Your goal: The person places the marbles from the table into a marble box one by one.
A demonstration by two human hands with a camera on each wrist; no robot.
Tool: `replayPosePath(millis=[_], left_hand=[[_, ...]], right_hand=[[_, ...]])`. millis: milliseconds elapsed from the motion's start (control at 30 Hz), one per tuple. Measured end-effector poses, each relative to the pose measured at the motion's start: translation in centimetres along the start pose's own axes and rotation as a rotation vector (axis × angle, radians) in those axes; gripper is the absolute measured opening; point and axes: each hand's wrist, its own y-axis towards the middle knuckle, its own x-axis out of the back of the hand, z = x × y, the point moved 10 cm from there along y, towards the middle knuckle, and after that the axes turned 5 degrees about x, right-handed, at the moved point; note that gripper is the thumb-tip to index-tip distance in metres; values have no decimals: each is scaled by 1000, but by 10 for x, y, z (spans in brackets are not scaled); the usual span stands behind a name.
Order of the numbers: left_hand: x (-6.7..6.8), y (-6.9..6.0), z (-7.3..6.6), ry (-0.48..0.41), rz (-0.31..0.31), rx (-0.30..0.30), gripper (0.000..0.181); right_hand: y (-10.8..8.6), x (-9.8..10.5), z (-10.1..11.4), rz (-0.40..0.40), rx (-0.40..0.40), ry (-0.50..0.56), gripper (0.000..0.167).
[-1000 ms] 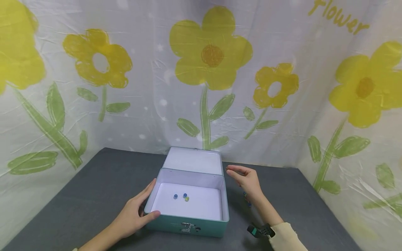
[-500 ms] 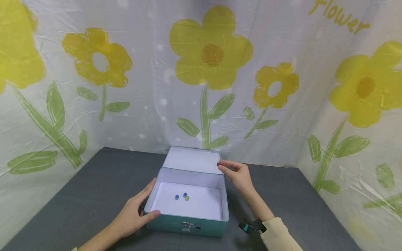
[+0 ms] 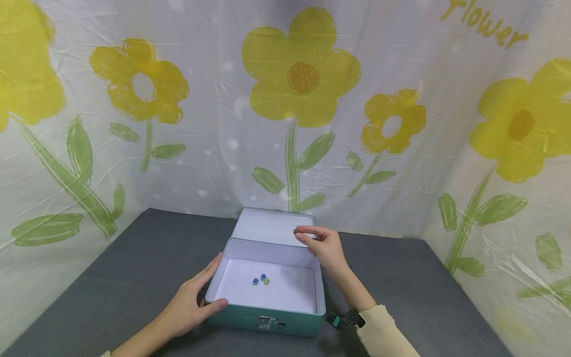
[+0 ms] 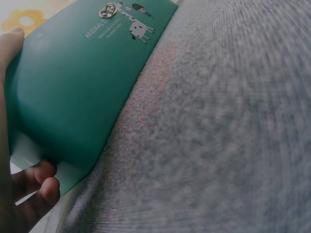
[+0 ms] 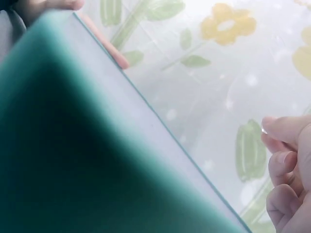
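Observation:
A green tin box [image 3: 236,317] stands on the dark table with its lid [image 3: 263,226] laid back; its inside is white. Three small marbles, two blue [image 3: 256,281] and one yellow-green [image 3: 266,281], lie on its floor. My left hand [image 3: 189,302] holds the box at its left front corner, thumb on the front rim and fingers along the left side. Raised over the box's back right corner, my right hand [image 3: 327,248] pinches a small dark marble [image 3: 295,231] between thumb and fingertips. In the right wrist view that marble is mostly hidden by the fingers [image 5: 282,128].
Grey cloth [image 3: 134,267] covers the table. A small blue piece [image 3: 350,267] shows beside the right forearm, which hides what lies behind it. A curtain with yellow flowers [image 3: 302,78] hangs around the table.
My right hand has moved left from beside the box to over its back right corner, still pinching the marble. One blue marble has rolled slightly right inside the box. My left hand stays put.

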Motion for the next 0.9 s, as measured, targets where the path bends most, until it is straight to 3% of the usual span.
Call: replayPosePath(millis=[567, 900], left_hand=[[0, -1, -2, -16, -4, -18, 95], [-1, 0, -3, -36, 3, -34, 95]], right_hand=[[-8, -42, 5, 131, -11, -29, 21], [-13, -64, 10, 201, 43, -84, 18]])
